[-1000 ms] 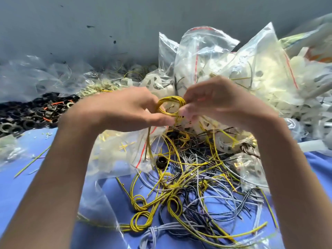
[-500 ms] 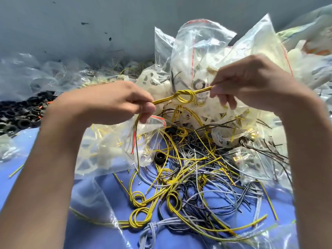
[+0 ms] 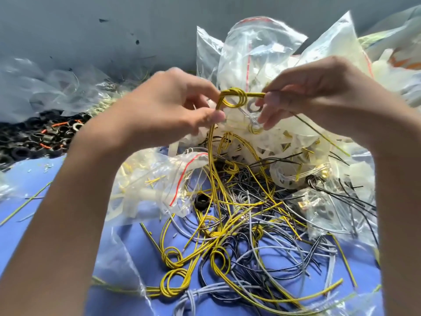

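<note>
A bundle of yellow-and-black wires with a knotted loop [image 3: 233, 99] is held up between both hands above the table. My left hand [image 3: 168, 106] pinches the wires just left of and below the loop; the strands hang down from there into the pile. My right hand [image 3: 314, 94] pinches the bundle's end to the right of the loop, with its lower fingers spread. Beneath lies a tangled pile of yellow, grey and black wires [image 3: 239, 236] on a blue mat [image 3: 29, 224].
Clear plastic bags of white parts [image 3: 262, 53] are heaped behind and to the right. Another clear bag [image 3: 155, 185] lies under my left forearm. Black ring cores [image 3: 41, 137] cover the left. A loose black ring [image 3: 201, 200] sits by the pile. A grey wall stands behind.
The hands pulled the knotted loop apart, then came closer together again. My left hand rose and moved right to the loop; my right hand's lower fingers opened out.
</note>
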Demonstrator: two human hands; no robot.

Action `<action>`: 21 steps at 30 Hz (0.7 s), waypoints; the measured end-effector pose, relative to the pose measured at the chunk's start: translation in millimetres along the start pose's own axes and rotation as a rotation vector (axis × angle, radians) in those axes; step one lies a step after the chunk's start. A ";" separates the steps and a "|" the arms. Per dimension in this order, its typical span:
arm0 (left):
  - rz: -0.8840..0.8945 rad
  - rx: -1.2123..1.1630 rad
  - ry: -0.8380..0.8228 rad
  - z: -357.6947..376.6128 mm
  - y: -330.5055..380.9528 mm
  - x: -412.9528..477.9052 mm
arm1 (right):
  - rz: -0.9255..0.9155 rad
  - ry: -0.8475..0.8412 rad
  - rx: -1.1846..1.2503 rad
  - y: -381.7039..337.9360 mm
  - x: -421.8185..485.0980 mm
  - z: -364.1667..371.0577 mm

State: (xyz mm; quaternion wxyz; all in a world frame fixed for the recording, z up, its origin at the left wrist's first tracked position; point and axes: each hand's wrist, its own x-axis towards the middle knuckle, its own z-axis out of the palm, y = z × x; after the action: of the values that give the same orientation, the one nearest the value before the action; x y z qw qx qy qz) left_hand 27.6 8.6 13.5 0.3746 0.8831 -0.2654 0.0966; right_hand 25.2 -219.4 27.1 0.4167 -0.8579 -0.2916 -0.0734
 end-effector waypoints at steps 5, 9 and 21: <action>-0.032 -0.263 0.058 4.0 7.1 -1.7 | 0.046 -0.042 0.103 -6.5 4.4 10.4; -0.082 -0.327 0.127 9.9 7.5 0.4 | 0.098 -0.105 0.153 -7.9 9.1 22.9; -0.027 -0.305 0.266 4.1 9.6 0.0 | 0.152 -0.360 0.160 -8.7 9.0 32.7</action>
State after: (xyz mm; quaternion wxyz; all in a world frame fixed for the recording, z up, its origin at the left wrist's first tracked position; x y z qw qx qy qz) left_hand 22.3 0.2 16.5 0.5370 0.7991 -0.2132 0.1660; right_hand 23.8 -186.4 15.3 0.4290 -0.8409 -0.3007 0.1359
